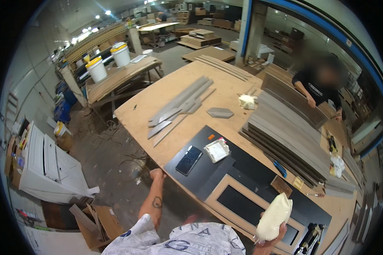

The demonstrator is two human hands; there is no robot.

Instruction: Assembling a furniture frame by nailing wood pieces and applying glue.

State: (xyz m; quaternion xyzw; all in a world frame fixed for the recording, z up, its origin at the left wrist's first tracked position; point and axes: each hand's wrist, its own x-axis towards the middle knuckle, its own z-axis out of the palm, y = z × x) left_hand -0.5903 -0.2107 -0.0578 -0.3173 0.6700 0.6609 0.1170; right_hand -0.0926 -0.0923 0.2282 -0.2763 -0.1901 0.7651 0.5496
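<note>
A cream-coloured bag is held in the right hand; beside the desk, the grip of the left hand cannot be discerned.

The left forearm, bare and bearing a dark tattoo, reaches forward to a left hand whose fingers look curled, though their detail is too small to tell, while the right hand, low at the right, is bent in a grasp.
</note>
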